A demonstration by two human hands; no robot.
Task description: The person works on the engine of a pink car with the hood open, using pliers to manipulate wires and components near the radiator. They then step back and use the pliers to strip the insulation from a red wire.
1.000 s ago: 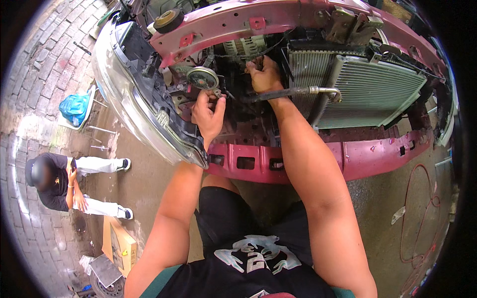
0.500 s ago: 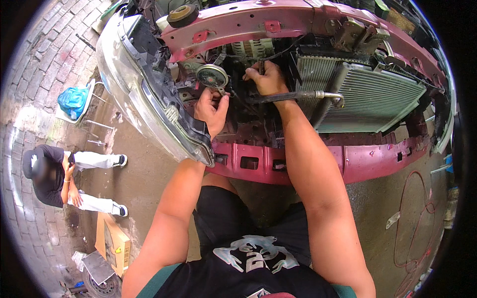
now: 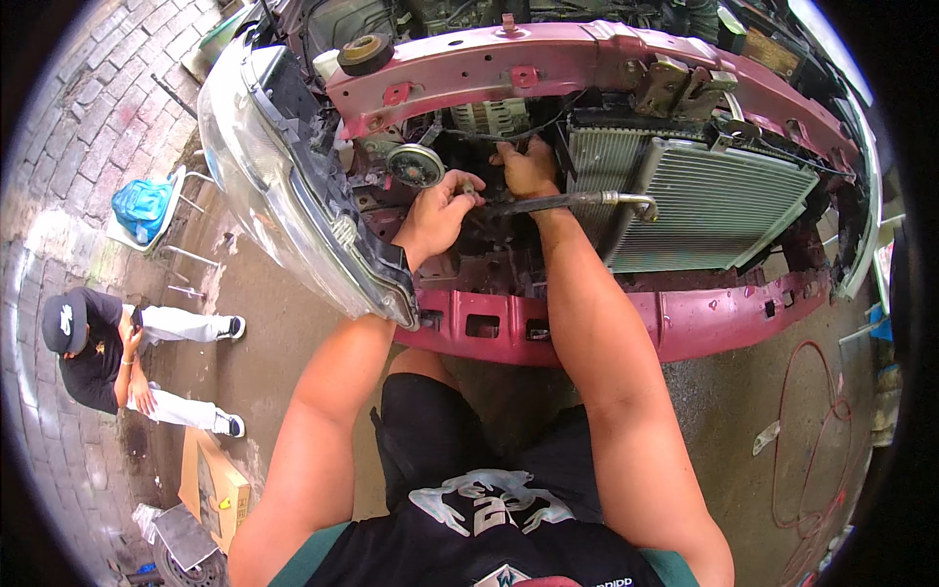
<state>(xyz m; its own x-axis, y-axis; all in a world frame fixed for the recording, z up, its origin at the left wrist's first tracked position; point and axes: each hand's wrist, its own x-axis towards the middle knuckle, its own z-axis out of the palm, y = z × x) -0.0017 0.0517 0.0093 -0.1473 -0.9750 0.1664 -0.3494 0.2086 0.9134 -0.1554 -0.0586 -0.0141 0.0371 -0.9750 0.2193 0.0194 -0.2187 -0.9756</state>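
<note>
My left hand [image 3: 436, 219] is closed beside the round horn [image 3: 416, 166], thumb and fingers pinching a small metal fitting [image 3: 469, 186]. Deeper in the opening, below the alternator [image 3: 492, 117], my right hand [image 3: 529, 170] is curled with its thumb raised. Whatever its fingers grip is dark and mostly hidden. Across my right wrist lies a black hose [image 3: 548, 203] with a bent metal pipe end [image 3: 641, 204] reaching over the radiator-like condenser [image 3: 719, 205]. The hose's left end runs close to my left fingertips; whether the fitting belongs to it, I cannot tell.
A red upper crossbar [image 3: 469, 73] with a tape roll [image 3: 366, 55] on it spans the car's front. The headlight [image 3: 264, 166] borders my left arm; the lower red beam [image 3: 675, 328] runs under both forearms. At left, a person [image 3: 93, 347] sits near a stool with a blue bag [image 3: 142, 209].
My left hand has moved right, from under the horn toward the hose's left end, and now pinches the fitting. My right hand stays in the opening, its fingers slightly shifted. The view has shifted slightly.
</note>
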